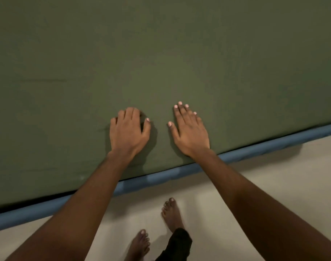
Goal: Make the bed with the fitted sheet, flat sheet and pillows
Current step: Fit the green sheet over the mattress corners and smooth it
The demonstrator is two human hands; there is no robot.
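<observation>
An olive-green sheet (161, 53) covers the bed and fills most of the view, lying smooth with only faint creases at the left. My left hand (129, 130) rests palm down on it near the bed's near edge, its fingers bent at the knuckles against the cloth. My right hand (189, 129) lies flat beside it, fingers straight and together, pressing on the sheet. Neither hand grips any fabric. No pillows are in view.
A blue band (255, 149) of the bed's side runs diagonally below the green sheet. Pale floor (264, 176) lies on the near side. My bare feet (172, 215) stand on it close to the bed, one leg in dark trousers.
</observation>
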